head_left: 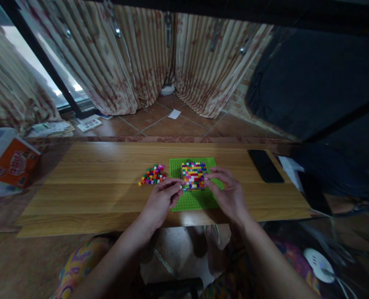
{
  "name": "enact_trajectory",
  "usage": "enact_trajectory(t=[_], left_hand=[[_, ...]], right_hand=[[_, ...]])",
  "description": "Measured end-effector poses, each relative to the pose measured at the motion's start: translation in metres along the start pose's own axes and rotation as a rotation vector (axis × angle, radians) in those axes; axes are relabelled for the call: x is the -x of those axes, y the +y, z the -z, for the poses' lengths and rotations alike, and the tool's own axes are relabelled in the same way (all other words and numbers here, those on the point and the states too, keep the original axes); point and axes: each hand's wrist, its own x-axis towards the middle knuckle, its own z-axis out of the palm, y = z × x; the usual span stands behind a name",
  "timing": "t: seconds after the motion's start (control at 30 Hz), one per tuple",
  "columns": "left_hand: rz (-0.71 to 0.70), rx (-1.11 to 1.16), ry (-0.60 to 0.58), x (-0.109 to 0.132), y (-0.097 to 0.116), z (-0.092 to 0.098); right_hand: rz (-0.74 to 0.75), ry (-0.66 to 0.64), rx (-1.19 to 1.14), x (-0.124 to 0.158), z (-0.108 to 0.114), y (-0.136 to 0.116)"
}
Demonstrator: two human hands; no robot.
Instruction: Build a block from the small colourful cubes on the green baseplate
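A block of small multicoloured toy bricks (pixel 194 174), built up in rows, stands on a green studded baseplate (pixel 193 203). My left hand (pixel 165 194) is at the block's near left corner, thumb and forefinger pinched together. A tiny whitish bit shows at those fingertips, too small to make out surely. On the other side, my right hand (pixel 228 192) has its thumb and fingers spread, the tips at the block's right edge. Whether they press on it cannot be told. Left of the baseplate lies a loose pile of small coloured bricks (pixel 153 175).
The long wooden table (pixel 103 178) carries a black phone (pixel 265 166) on the right. Beyond its right end are papers and a second dark device (pixel 314 193). A clear plastic box with an orange label (pixel 13 162) stands at the left. A white power strip (pixel 320 265) lies low right.
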Motion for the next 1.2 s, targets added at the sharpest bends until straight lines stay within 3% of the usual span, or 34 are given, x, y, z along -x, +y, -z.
enact_trajectory(t=[0.33,0.77,1.2], left_hand=[[-0.020,-0.016,-0.013,-0.002,-0.001,0.002],[-0.006,-0.019,-0.018,-0.002,-0.001,0.003],[0.006,-0.027,-0.021,-0.003,-0.002,0.002]], right_hand=[[-0.097,-0.027,-0.012,0.005,-0.005,0.008],[-0.377,0.078,-0.438,0.003,-0.018,0.007],[-0.381,0.101,-0.395,0.002,-0.017,0.006]])
